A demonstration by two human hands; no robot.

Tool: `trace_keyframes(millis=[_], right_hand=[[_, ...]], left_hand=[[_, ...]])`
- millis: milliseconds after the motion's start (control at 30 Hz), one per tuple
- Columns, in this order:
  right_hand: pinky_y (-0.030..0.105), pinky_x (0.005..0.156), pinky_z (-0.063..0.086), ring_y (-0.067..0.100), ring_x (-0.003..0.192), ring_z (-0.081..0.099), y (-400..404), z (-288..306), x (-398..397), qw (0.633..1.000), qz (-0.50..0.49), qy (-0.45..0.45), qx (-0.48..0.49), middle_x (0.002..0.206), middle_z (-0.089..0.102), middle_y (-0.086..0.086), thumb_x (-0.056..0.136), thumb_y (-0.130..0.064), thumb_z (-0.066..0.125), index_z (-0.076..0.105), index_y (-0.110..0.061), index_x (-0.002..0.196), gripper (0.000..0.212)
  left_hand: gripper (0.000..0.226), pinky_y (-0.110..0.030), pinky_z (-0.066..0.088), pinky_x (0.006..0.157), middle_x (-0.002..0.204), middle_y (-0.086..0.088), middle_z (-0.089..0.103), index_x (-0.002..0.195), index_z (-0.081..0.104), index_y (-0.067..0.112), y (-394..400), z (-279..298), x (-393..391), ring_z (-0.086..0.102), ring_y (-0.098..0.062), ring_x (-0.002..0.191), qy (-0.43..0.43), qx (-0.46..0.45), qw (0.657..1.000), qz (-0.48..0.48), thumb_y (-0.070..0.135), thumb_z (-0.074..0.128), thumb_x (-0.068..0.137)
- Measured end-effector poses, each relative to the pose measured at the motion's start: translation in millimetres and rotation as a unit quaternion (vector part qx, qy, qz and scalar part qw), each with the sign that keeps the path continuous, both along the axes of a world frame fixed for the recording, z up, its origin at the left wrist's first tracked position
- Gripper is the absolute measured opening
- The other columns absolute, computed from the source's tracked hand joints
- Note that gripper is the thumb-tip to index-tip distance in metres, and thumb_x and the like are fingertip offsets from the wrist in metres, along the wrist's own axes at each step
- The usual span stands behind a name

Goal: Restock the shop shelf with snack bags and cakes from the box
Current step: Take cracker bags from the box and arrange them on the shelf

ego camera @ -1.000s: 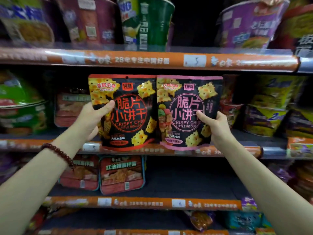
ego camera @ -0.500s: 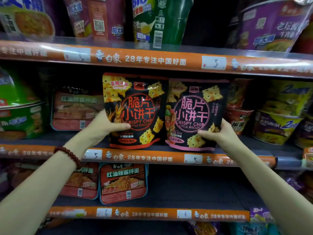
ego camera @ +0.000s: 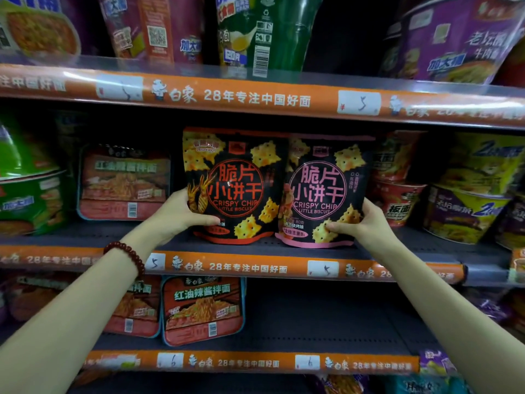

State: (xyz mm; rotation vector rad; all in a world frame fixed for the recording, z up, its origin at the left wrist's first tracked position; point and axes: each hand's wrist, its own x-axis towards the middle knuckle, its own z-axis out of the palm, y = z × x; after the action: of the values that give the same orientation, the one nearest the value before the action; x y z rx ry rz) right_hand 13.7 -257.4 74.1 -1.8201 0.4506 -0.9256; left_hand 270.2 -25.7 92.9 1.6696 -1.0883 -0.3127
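Where hands grip, two glossy flat pouches [ego camera: 279, 186].

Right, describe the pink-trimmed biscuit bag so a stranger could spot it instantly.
Find the middle shelf with the orange price strip. Two black "Crispy Chip" bags stand side by side at its centre. The pink-trimmed bag is the right one, held by the right hand; its neighbour, the red-trimmed bag, has red lettering.

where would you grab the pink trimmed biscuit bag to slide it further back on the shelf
Probably by its lower right corner, coming in from the right. The pink-trimmed bag stands upright on the middle shelf, its left edge pressed against the red-trimmed bag, so only the right side is free. The right hand already pinches that corner; the stiffer bottom gusset there should push without buckling the pouch.
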Motion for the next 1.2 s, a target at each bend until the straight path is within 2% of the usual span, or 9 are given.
trace_keyframes(millis=[133,300,400,533,667,833,967,1067,1200], right_hand=[[0.023,0.076,0.058,0.010,0.091,0.070,-6,-2,2,1.000,-0.024,0.015,-0.006,0.101,0.071,-0.001,0.066,0.003,0.081,0.058,-0.018,0.107,0.051],[0.019,0.072,0.057,0.007,0.089,0.069,-10,-2,6,0.999,-0.030,0.021,0.002,0.099,0.071,-0.004,0.066,0.002,0.081,0.059,-0.021,0.104,0.050],[0.018,0.070,0.057,0.005,0.086,0.070,-12,-1,8,0.999,-0.034,0.026,0.005,0.097,0.071,-0.004,0.066,0.004,0.080,0.059,-0.025,0.100,0.049],[0.027,0.080,0.057,0.012,0.091,0.069,-12,0,7,0.999,-0.023,0.034,0.022,0.099,0.071,0.000,0.066,0.005,0.079,0.059,-0.020,0.102,0.048],[0.033,0.087,0.054,0.014,0.094,0.067,-12,0,6,0.998,-0.035,0.058,0.018,0.099,0.070,-0.001,0.067,-0.001,0.081,0.058,-0.020,0.103,0.047],[0.033,0.093,0.049,0.015,0.100,0.064,-11,-1,2,0.993,-0.075,0.096,-0.014,0.103,0.069,-0.006,0.064,-0.016,0.086,0.058,-0.020,0.112,0.055],[0.027,0.087,0.046,0.015,0.100,0.061,-3,2,-4,0.987,-0.107,0.113,-0.045,0.103,0.067,-0.006,0.064,-0.022,0.086,0.057,-0.018,0.118,0.061],[0.027,0.082,0.044,0.019,0.099,0.060,3,6,-10,0.981,-0.125,0.133,-0.066,0.096,0.063,-0.006,0.067,-0.024,0.085,0.055,-0.014,0.118,0.060],[0.031,0.087,0.044,0.027,0.109,0.058,10,7,-18,0.968,-0.160,0.169,-0.092,0.113,0.062,0.008,0.070,-0.030,0.083,0.045,-0.008,0.133,0.077]], left_hand=[[0.064,-0.028,0.042,0.089,0.104,0.018,0.058,0.122,0.049,0.025,-10,-9,13,0.054,0.002,0.095,0.019,0.003,1.000,0.019,0.008,0.081,0.068],[0.067,-0.033,0.042,0.095,0.107,0.015,0.059,0.123,0.048,0.025,-17,-10,16,0.055,-0.011,0.105,0.023,-0.006,1.000,0.014,0.006,0.081,0.068],[0.067,-0.031,0.042,0.094,0.106,0.013,0.059,0.124,0.047,0.025,-18,-9,14,0.055,-0.011,0.104,0.020,-0.007,1.000,0.017,0.005,0.080,0.069],[0.065,-0.029,0.040,0.093,0.101,0.016,0.057,0.123,0.046,0.022,-16,-7,9,0.054,-0.004,0.095,0.013,0.001,1.000,0.014,0.006,0.079,0.070],[0.061,-0.028,0.040,0.093,0.107,0.006,0.058,0.125,0.049,0.017,-10,-9,8,0.053,-0.013,0.102,-0.003,0.034,0.999,0.036,0.014,0.079,0.072],[0.056,-0.029,0.041,0.093,0.105,0.003,0.060,0.121,0.053,0.016,-6,-10,5,0.054,-0.015,0.101,-0.018,0.059,0.996,0.060,0.020,0.080,0.072],[0.055,-0.033,0.042,0.097,0.103,0.003,0.060,0.120,0.055,0.016,-4,-10,1,0.055,-0.016,0.103,-0.035,0.064,0.994,0.086,0.023,0.080,0.072],[0.055,-0.032,0.044,0.089,0.101,0.000,0.061,0.119,0.056,0.015,1,-12,1,0.058,-0.020,0.102,-0.059,0.085,0.988,0.116,0.030,0.079,0.072],[0.074,-0.035,0.046,0.086,0.114,-0.012,0.064,0.134,0.047,0.006,8,-13,-3,0.059,-0.028,0.105,-0.101,0.114,0.971,0.184,0.041,0.075,0.075]])
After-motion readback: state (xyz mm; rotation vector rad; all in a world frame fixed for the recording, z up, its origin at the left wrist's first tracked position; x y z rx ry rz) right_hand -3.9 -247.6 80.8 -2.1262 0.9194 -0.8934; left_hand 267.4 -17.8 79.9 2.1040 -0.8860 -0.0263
